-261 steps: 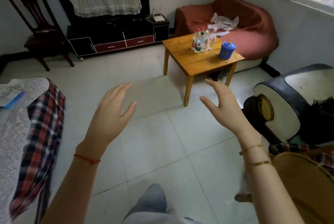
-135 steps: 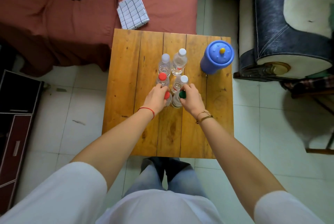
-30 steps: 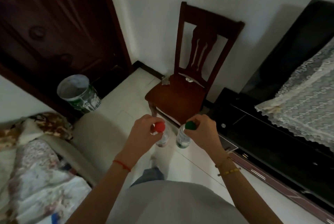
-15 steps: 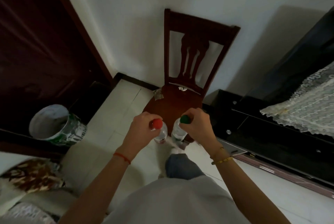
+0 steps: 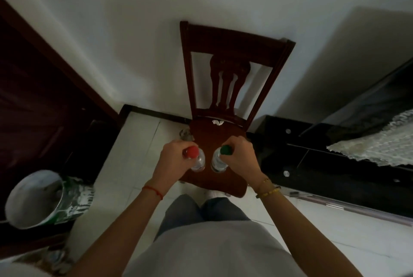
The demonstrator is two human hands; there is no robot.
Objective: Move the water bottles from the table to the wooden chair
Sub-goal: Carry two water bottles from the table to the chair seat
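Observation:
The dark wooden chair stands against the white wall right in front of me, its seat below my hands. My left hand grips a clear water bottle with a red cap by the neck. My right hand grips a clear water bottle with a green cap the same way. Both bottles are upright, side by side over the front half of the seat. I cannot tell whether their bases touch the seat. A small white scrap lies at the back of the seat.
A paint-stained bucket stands on the floor at the left, by a dark wooden door. A black TV cabinet with a lace cloth runs along the right, close to the chair.
I have walked up to the chair. Both hands, each holding its bottle, have moved from in front of the seat to over it and lower.

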